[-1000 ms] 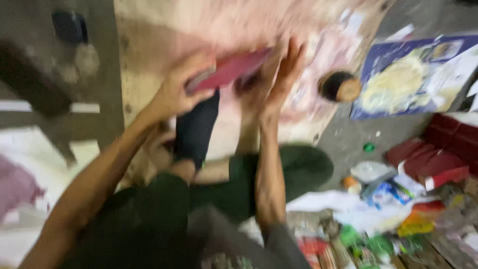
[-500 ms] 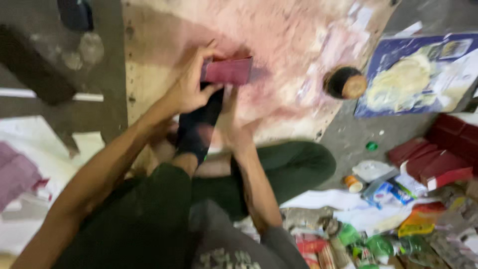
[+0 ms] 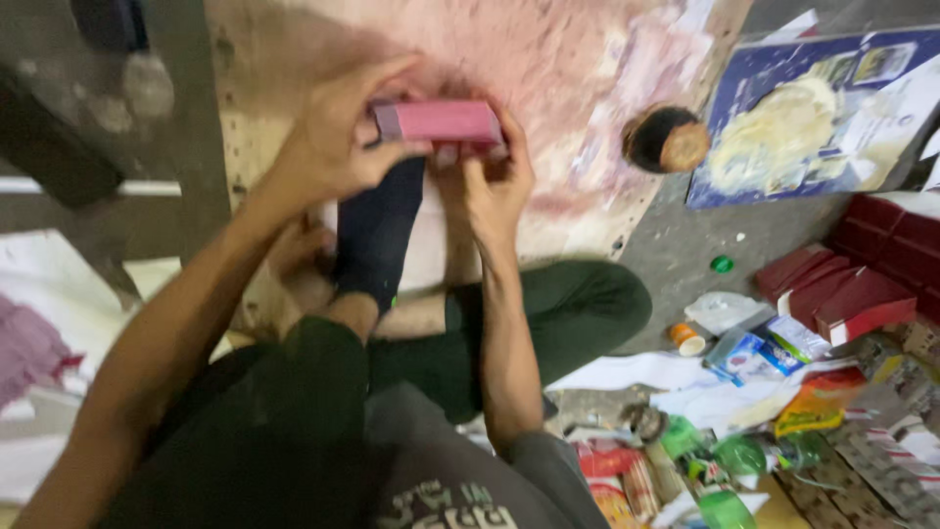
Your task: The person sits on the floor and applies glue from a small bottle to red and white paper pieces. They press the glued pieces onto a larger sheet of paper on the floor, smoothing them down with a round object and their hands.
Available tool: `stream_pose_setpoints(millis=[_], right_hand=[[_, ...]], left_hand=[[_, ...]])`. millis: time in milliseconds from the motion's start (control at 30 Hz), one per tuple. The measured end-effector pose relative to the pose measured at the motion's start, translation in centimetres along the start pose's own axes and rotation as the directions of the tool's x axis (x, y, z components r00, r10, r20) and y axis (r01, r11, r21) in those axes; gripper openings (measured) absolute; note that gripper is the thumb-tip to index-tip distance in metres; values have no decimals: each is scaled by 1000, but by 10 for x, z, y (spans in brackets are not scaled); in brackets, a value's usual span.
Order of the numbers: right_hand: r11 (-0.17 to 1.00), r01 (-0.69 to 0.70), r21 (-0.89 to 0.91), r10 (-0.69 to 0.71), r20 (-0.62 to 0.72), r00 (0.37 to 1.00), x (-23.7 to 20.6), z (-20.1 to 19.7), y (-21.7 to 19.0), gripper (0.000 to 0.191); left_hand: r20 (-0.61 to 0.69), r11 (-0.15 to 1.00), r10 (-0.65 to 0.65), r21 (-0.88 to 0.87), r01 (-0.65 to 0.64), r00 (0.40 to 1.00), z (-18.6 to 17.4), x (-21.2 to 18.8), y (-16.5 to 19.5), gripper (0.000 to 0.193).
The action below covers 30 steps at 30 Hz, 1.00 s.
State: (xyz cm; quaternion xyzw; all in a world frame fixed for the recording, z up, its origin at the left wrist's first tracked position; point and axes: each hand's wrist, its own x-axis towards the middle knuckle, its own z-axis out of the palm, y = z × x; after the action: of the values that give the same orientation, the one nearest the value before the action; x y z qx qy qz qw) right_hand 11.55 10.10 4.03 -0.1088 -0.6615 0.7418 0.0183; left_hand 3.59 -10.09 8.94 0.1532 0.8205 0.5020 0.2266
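As two hands, left hand (image 3: pixel 333 147), right hand (image 3: pixel 494 186), hold one pink box (image 3: pixel 441 121), four red boxes (image 3: pixel 847 289) nearby

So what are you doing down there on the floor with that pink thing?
A person sitting on the floor holds a small flat pink rectangular box with both hands, the left hand gripping its left end and the right hand pinching its right end. It sits over a stained wooden board. A stack of dark red boxes lies to the right.

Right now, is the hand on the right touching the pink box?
Touching. The head view shows the right hand with its fingertips pressed against the lower right edge of the pink box, no gap between them; the left hand grips its other end.
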Motion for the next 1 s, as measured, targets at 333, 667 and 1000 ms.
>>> stream_pose_setpoints(millis=[333,667,1000], right_hand=[[998,-53,-17,55,165,985,-7,11,-4,93],[993,-18,-114,27,80,996,-19,22,-9,91],[899,342,-274,-293,204,934,-24,32,-13,98]], left_hand=[[-181,960,111,-236,-152,977,34,-8,-33,72],[-212,978,168,-83,-189,963,44,-6,-35,44],[-279,983,173,-6,-182,945,47,-11,-31,19]])
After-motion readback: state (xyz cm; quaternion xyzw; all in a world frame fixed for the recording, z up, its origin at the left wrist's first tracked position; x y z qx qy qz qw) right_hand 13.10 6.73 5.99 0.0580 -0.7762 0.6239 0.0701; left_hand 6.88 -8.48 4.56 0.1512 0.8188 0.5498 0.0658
